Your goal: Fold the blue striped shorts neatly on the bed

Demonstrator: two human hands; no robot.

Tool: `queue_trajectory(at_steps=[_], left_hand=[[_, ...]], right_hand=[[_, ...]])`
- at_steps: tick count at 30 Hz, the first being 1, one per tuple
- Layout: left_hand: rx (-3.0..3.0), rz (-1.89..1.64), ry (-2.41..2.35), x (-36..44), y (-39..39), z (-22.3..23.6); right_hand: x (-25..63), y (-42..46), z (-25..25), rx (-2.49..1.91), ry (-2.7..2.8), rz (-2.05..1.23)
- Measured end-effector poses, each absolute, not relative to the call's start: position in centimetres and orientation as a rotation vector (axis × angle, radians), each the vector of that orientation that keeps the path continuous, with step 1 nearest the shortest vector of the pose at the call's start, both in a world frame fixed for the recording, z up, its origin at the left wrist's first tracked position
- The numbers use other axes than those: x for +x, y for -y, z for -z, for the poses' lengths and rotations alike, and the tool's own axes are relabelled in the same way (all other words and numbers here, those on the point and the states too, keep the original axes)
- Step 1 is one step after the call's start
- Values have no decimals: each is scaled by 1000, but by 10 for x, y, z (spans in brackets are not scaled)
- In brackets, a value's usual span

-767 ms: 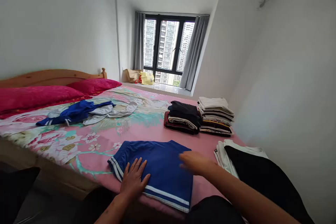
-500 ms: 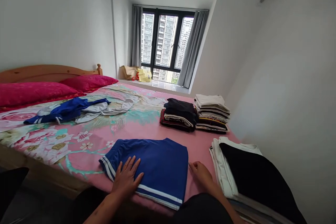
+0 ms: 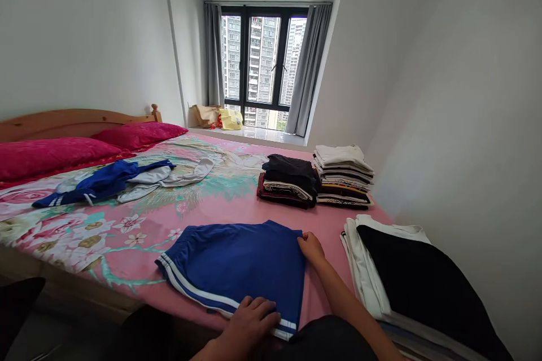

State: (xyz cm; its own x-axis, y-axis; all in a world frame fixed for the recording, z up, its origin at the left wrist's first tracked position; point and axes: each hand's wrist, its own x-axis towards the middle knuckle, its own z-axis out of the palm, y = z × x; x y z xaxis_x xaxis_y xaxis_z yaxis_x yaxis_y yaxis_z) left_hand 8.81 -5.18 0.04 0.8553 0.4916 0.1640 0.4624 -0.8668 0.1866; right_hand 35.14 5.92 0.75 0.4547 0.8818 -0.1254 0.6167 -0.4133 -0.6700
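Blue shorts with white stripes (image 3: 231, 265) lie folded flat on the pink flowered bed sheet (image 3: 139, 225) in front of me. My left hand (image 3: 249, 324) rests on their near hem at the striped edge, fingers curled onto the cloth. My right hand (image 3: 311, 247) pinches the far right corner of the shorts.
A stack of white and black folded clothes (image 3: 398, 271) lies at the right near the wall. Two more folded piles (image 3: 317, 180) sit farther back. Unfolded blue and grey garments (image 3: 122, 180) lie at the left by red pillows (image 3: 63, 149). A window is beyond.
My left hand slid from the middle of the shorts down to their near hem. My right hand moved from the sheet beside the shorts up to their far right corner.
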Motion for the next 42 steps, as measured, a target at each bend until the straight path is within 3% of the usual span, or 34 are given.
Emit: queue_trajectory(at_steps=[13,20,24,28,35,42], left_hand=[[2941,-473,-938,137,52,6],[2647,-560,-473,158,56,22],[2498,-768,-688,110,44,-5],[2378,-909,-1209,41,8,-38],[2601,-455,-1483,-26,-21,-36],[2671,-269,-1471,-31,-4,-25]], right_hand=[[346,-60,-18,-2137,1413,-401],[384,-55,-13,-2318,1605,-234],[351,-39,-17,-1852,1748,-44],[273,-21,-34,-1436,1964,-193],[189,-15,-34,-942,2455,-211],[195,-2,-5,-1144,2738,-307]])
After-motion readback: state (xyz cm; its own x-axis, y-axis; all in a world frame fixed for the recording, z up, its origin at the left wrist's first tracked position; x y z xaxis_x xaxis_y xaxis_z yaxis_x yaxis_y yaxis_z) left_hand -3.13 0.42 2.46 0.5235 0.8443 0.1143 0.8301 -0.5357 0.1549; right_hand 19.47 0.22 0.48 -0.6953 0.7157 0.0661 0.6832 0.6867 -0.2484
